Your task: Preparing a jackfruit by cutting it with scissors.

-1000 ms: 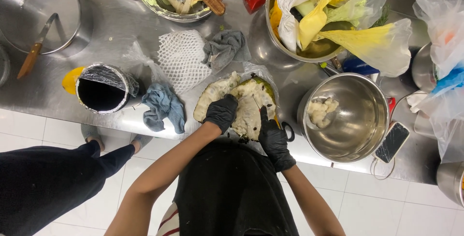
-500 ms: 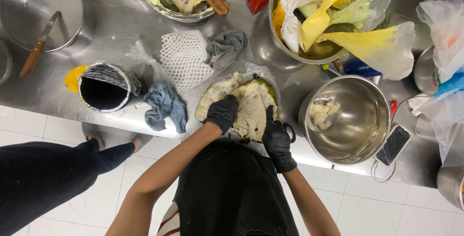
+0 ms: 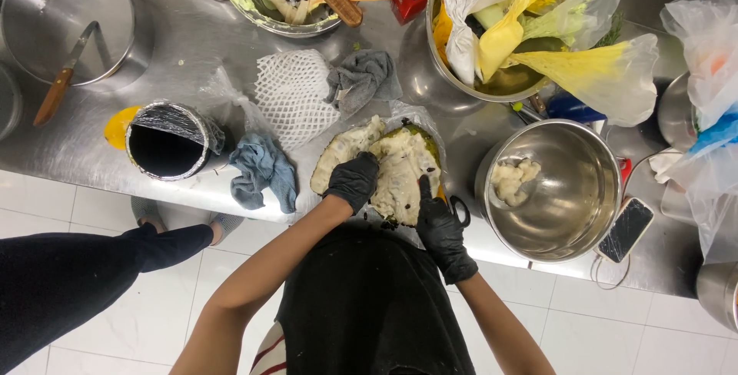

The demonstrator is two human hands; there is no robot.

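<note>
Steel desk (image 3: 192, 37) crowded with bowls, steel bowl (image 3: 565, 190) holding pale flesh at right, split pale fruit (image 3: 392, 164) at the desk's near edge, black-gloved left hand (image 3: 354, 180) fingers curled gripping its middle, gloved right hand (image 3: 437, 225) pressed against its right side, fingers loosely spread, blue cloth (image 3: 264, 169) just left.

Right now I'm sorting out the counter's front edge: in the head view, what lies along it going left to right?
Foil-wrapped black can → blue cloth → left hand on the split pale fruit → right hand → steel bowl holding pale pulp → phone.
</note>
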